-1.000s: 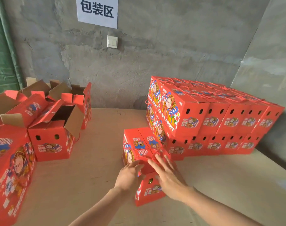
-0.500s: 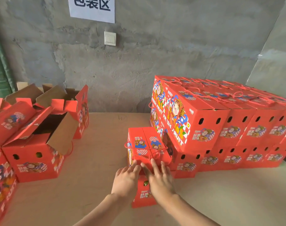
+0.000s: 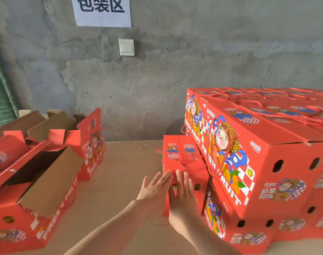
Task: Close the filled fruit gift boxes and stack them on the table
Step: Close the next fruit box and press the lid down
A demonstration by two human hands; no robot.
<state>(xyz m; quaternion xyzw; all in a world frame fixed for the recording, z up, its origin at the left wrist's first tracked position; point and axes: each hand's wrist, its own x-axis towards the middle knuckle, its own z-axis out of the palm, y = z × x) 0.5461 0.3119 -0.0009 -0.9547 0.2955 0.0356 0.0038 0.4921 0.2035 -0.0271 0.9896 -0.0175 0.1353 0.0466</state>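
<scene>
The left hand (image 3: pixel 153 190) and the right hand (image 3: pixel 182 199), each grip wide and flat, press on the closed red box (image 3: pixel 182 159) beside the stack (image 3: pixel 267 162).

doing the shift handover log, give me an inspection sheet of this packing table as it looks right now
surface: tan board table, carries all the boxes
job's things: one closed box on the table beside the left end of the two-tier stack of closed boxes; open boxes at left, flaps up
clutter: nothing seen
grippers: left hand and right hand, fingers straight, against the closed box's near end
cables: nothing seen
surroundings: concrete wall, paper sign, wall switch, green sheet at far left
</scene>
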